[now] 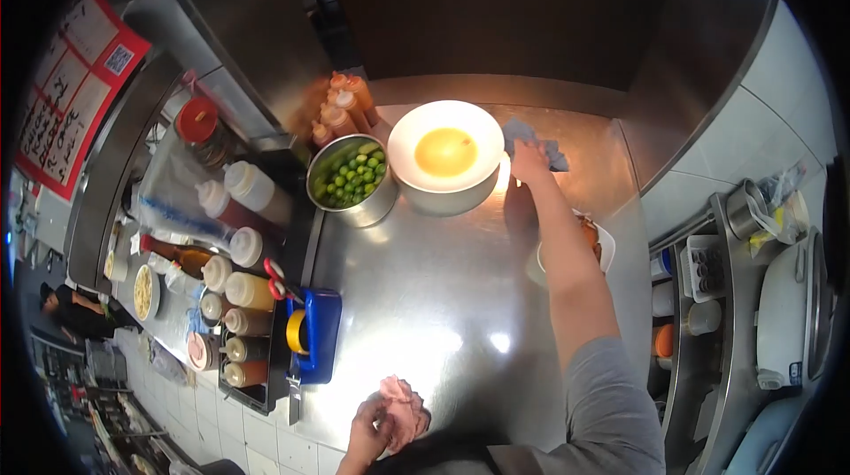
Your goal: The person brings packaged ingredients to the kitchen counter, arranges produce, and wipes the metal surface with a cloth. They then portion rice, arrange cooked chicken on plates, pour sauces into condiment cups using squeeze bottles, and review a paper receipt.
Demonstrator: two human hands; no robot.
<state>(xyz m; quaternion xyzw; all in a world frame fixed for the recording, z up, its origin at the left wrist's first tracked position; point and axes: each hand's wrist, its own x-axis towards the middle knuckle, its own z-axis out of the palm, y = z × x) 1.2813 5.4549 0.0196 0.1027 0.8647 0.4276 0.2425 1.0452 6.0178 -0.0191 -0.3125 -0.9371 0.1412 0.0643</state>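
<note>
My right hand [529, 162] is stretched out to the far right of the steel counter, its fingers on a grey-blue cloth [556, 154]. Left of it stands a large white bowl [445, 147] with yellow liquid inside. A steel pot [350, 181] of green round vegetables or fruit is beside the bowl. Near the counter's front edge, my left hand [372, 431] has its fingers closed on a crumpled pink cloth [405, 411]. Under my right forearm, a white dish [606, 247] with brown food is partly hidden.
Squeeze bottles [250, 320] fill a black tray at left, next to a blue container [320, 338] with red-handled scissors [276, 278] and yellow tape. More bottles [347, 108] stand behind the pot. Shelves [708, 316] line the right side. A person [75, 311] is far left.
</note>
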